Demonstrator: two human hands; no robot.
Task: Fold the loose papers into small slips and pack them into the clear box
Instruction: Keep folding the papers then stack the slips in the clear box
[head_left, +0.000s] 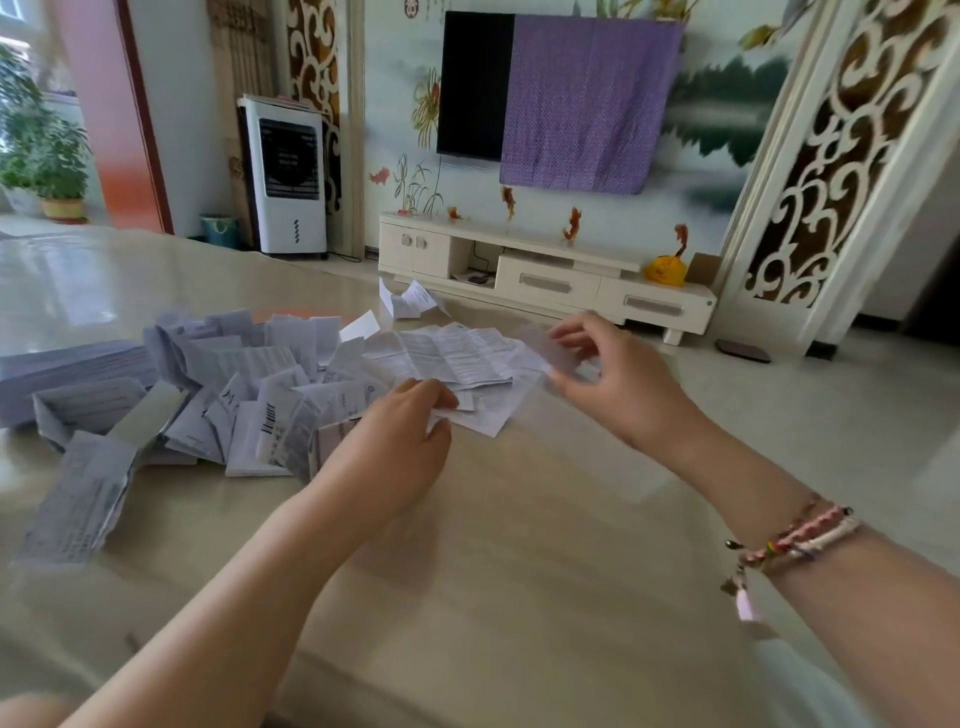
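A heap of folded and loose printed papers (249, 384) covers the left half of the beige table (519, 545). An unfolded creased sheet (447, 353) lies flat at the heap's right edge. My left hand (395, 441) pinches the near edge of a sheet at that spot. My right hand (613, 379) is raised just to the right, fingers curled round a blurred pale slip (550, 348). No clear box is in view.
A stack of flat sheets (67, 369) sits at the table's far left. A long strip of paper (78, 504) lies near the left front. Two crumpled sheets (408, 299) rest at the far edge. Beyond stand a TV cabinet (545, 280) and an air cooler (285, 176).
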